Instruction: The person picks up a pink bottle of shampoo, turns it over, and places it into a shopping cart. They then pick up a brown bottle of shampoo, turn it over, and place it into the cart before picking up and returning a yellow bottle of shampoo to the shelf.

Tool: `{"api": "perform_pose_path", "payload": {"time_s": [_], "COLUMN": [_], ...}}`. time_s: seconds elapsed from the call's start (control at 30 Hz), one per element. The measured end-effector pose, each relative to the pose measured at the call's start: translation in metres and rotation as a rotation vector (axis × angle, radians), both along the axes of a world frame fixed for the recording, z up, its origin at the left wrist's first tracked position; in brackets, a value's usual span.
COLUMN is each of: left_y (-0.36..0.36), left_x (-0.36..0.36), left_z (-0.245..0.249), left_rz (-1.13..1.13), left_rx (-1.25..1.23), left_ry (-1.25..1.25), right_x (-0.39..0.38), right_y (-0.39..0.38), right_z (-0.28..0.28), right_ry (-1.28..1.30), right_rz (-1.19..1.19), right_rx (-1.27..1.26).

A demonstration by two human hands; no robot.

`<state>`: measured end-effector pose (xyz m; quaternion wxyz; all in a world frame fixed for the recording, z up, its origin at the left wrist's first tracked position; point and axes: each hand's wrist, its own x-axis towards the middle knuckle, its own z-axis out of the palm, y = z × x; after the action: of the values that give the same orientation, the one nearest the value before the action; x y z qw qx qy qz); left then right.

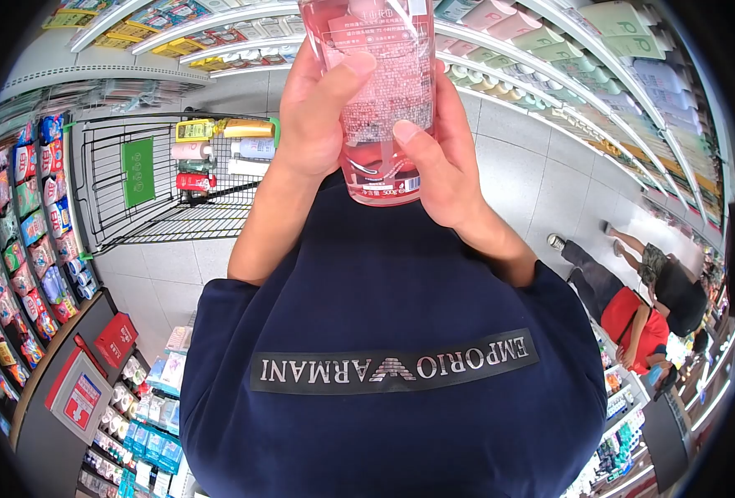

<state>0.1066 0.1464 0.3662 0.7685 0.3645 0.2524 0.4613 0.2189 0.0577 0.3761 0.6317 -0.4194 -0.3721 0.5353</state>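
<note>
Both hands on a pink bottle (380, 100).
My left hand (318, 116) and right hand (438, 158) grip it, fingers curled around it; the shopping cart (135, 199) stands beyond.

Clear pink bottle (384, 83), held upright in mid-air, white print facing the camera; base label seemingly reads 500g.
</note>
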Motion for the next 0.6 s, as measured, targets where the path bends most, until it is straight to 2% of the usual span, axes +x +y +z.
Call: {"api": "perform_pose_path", "payload": {"time_s": [0.6], "left_y": [-0.0035], "left_x": [0.0003], "left_z": [-0.0003], "left_rz": [0.033], "left_rx": [0.073], "left_ry": [0.069], "right_x": [0.0005], "right_y": [0.0005], "right_z": [0.0012], "right_ry": [0.005], "right_rz": [0.004], "right_rx": [0.001]}}
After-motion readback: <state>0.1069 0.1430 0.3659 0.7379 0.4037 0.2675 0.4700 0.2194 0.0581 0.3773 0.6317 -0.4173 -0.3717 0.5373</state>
